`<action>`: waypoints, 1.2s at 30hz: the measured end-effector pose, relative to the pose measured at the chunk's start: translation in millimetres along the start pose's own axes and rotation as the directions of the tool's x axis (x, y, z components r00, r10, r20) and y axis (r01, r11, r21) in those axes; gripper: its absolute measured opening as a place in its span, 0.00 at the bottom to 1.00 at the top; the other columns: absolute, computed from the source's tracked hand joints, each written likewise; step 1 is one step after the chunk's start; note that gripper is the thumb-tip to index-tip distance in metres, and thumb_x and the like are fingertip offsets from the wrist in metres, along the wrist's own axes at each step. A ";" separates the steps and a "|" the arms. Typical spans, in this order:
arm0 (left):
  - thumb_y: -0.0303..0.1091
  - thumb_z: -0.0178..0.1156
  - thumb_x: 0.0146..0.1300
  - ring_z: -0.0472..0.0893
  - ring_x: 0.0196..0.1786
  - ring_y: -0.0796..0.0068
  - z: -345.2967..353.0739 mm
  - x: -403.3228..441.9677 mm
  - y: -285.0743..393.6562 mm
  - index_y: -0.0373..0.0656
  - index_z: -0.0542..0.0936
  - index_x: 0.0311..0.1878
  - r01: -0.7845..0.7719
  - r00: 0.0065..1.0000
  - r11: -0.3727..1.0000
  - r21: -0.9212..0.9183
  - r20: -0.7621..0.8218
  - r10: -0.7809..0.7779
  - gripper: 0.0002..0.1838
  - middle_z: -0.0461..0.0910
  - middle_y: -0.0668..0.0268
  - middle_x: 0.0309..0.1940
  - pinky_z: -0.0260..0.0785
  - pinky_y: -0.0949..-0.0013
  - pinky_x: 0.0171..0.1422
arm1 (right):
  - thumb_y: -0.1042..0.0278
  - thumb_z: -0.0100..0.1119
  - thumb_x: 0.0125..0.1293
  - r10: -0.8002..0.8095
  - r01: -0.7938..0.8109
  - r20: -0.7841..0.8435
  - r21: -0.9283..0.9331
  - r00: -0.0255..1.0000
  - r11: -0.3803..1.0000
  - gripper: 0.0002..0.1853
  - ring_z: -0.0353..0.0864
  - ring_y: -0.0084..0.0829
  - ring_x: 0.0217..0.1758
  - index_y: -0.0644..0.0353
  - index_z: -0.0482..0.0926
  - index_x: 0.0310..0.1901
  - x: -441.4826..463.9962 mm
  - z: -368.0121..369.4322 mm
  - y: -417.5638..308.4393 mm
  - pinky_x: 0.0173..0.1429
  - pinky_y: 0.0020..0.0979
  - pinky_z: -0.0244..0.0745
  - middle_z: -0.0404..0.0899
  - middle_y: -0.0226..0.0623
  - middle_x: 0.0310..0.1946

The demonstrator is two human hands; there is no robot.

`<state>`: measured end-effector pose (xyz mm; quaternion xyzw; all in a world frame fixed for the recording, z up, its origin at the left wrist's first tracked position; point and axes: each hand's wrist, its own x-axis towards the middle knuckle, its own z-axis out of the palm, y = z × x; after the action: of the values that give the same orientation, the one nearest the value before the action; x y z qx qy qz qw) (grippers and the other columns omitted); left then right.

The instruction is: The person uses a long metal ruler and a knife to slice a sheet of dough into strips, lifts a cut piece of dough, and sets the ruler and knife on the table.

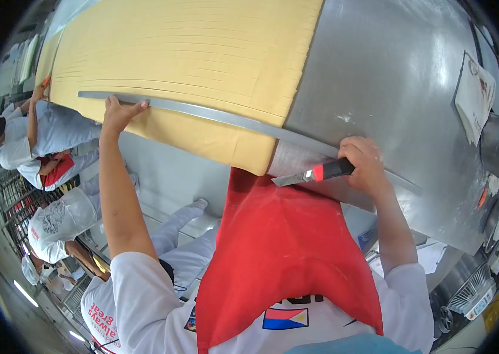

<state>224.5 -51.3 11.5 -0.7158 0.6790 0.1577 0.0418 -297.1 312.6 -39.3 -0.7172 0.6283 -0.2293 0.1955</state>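
A long metal straightedge lies across a yellow sheet of dough near its front edge. It reaches past the sheet's right side onto the bare metal table. My left hand grips the straightedge near its left end, thumb and fingers spread along it. My right hand is closed around a black and red utility knife, also resting by the straightedge's right part. The knife's blade points left, close to the dough's front right corner and apart from it. Many parallel cut lines run across the sheet behind the straightedge.
The steel table extends right of the dough. A printed sheet or bag and a metal container stand at its right edge. Co-workers are at the left, one with a hand at the sheet's far left end.
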 end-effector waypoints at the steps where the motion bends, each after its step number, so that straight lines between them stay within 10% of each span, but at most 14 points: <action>1: 0.76 0.83 0.36 0.72 0.76 0.40 0.0 1.4 -0.2 0.11 0.61 0.72 0.006 1.000 1.000 -0.004 0.014 -0.006 0.79 0.60 0.35 0.77 0.77 0.52 0.72 | 0.75 0.76 0.42 0.000 0.000 -0.003 0.012 1.000 1.000 0.20 0.84 0.38 0.52 0.48 0.81 0.38 2.2 -1.6 -1.1 0.54 0.44 0.76 0.84 0.27 0.46; 11: 0.78 0.81 0.38 0.62 0.82 0.37 7.5 -4.1 25.7 0.12 0.57 0.76 0.047 0.995 0.977 0.206 0.071 -0.063 0.82 0.56 0.28 0.80 0.59 0.49 0.85 | 0.76 0.76 0.41 0.035 -0.037 0.060 0.039 0.998 0.999 0.21 0.83 0.43 0.54 0.50 0.78 0.39 3.0 -1.3 -0.2 0.57 0.45 0.74 0.83 0.31 0.47; 17: 0.84 0.76 0.35 0.69 0.77 0.37 1.7 -4.3 41.7 0.20 0.84 0.57 -0.083 0.992 0.918 0.388 0.125 0.037 0.67 0.74 0.31 0.69 0.67 0.49 0.79 | 0.74 0.76 0.41 -0.056 0.061 -0.053 0.096 0.997 0.994 0.20 0.84 0.44 0.49 0.52 0.79 0.38 7.0 -4.8 2.4 0.52 0.44 0.77 0.84 0.31 0.45; 19: 0.87 0.74 0.32 0.75 0.71 0.38 -1.9 -1.6 40.5 0.26 0.89 0.44 -0.152 0.956 0.985 0.083 0.265 0.125 0.61 0.83 0.36 0.59 0.71 0.50 0.74 | 0.74 0.75 0.44 0.000 0.015 -0.088 0.177 0.996 0.984 0.18 0.84 0.45 0.48 0.53 0.80 0.39 7.9 -6.5 4.5 0.51 0.44 0.78 0.83 0.34 0.43; 21: 0.89 0.72 0.31 0.78 0.67 0.38 9.5 -0.9 41.2 0.28 0.90 0.43 -0.150 0.985 0.939 0.311 0.126 0.116 0.62 0.83 0.37 0.58 0.74 0.52 0.71 | 0.73 0.74 0.48 0.006 0.026 -0.121 0.268 0.993 0.963 0.17 0.84 0.46 0.46 0.55 0.80 0.40 24.4 -2.5 5.4 0.50 0.44 0.78 0.83 0.37 0.41; 26: 0.89 0.73 0.30 0.56 0.85 0.33 33.2 -17.5 57.8 0.13 0.66 0.73 0.018 1.000 0.946 0.325 0.009 -0.022 0.85 0.59 0.29 0.80 0.53 0.44 0.86 | 0.66 0.67 0.68 0.325 -0.350 0.137 0.262 0.936 0.899 0.16 0.86 0.55 0.43 0.60 0.84 0.55 142.0 24.1 -31.5 0.52 0.46 0.80 0.86 0.51 0.43; 31: 0.85 0.75 0.32 0.51 0.86 0.31 33.1 -21.9 74.4 0.14 0.63 0.75 0.060 0.998 0.973 0.224 -0.013 -0.059 0.84 0.55 0.28 0.81 0.47 0.41 0.88 | 0.67 0.58 0.74 -0.322 0.273 0.087 0.353 0.943 0.895 0.34 0.84 0.63 0.55 0.54 0.64 0.80 317.0 103.3 -120.0 0.57 0.54 0.79 0.84 0.62 0.53; 36: 0.79 0.78 0.35 0.49 0.86 0.29 29.7 -36.2 71.0 0.13 0.57 0.77 -0.014 1.000 0.998 0.063 0.016 0.013 0.84 0.50 0.24 0.82 0.43 0.41 0.89 | 0.70 0.51 0.75 -0.387 0.330 0.279 0.232 0.879 0.915 0.35 0.84 0.64 0.56 0.54 0.60 0.82 473.2 202.3 -249.0 0.60 0.55 0.79 0.84 0.62 0.55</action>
<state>148.5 -13.7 4.5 -0.7082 0.6881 0.1419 0.0688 71.1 -124.5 -24.0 -0.8285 0.4211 -0.1975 0.3118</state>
